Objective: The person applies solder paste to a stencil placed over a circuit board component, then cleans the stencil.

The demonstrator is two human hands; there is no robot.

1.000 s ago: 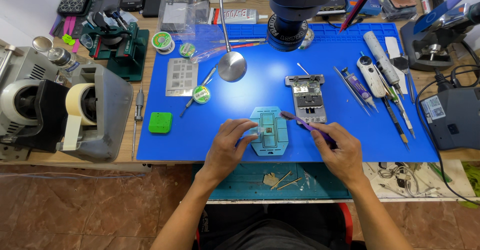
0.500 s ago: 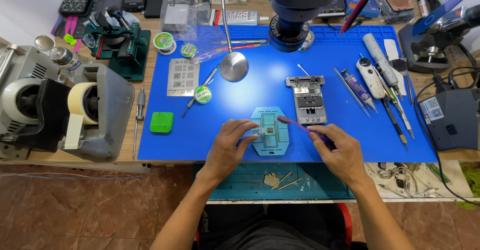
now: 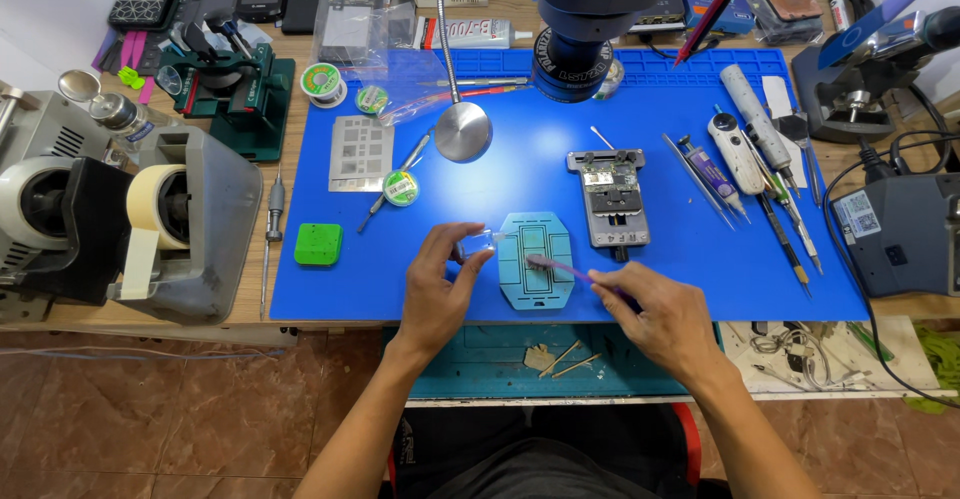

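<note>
- Fingers of the left hand pinch a small clear piece, lifted just beside the left edge of the teal fixture plate
- Right hand grips a thin purple-handled tool between closed fingers, its tip resting over the plate's middle
- Plate lies flat on the blue work mat, near its front edge
- Grey metal board holder sits just to the plate's upper right
- Green square pad lies well to the left
</note>
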